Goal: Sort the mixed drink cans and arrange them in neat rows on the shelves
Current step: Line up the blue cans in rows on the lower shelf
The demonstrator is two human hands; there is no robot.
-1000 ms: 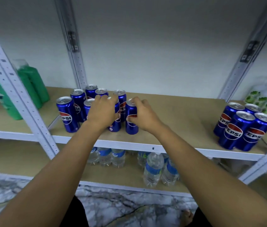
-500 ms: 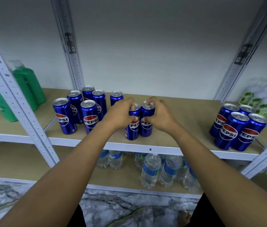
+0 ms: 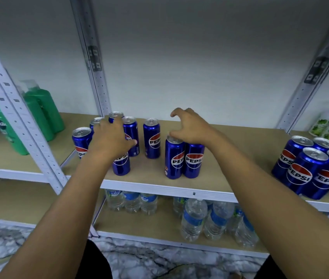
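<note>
— What are your fingers (image 3: pixel 117 122) doing?
— Left hand (image 3: pixel 110 138) is spread over the can cluster (image 3: pixel 130 133); right hand (image 3: pixel 189 125) hovers loosely curled, thumb touching the can pair (image 3: pixel 183 160).
— And the cans?
— Upright on the shelf (image 3: pixel 230 168), four more (image 3: pixel 310 168) far right.

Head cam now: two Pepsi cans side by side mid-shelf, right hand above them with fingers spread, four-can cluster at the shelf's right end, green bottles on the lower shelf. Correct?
Not quite. The head view shows clear water bottles on the lower shelf; the green bottles stand on the upper level, far left. The rest holds: the two Pepsi cans side by side, the right hand spread above them, the four-can cluster at right.
</note>
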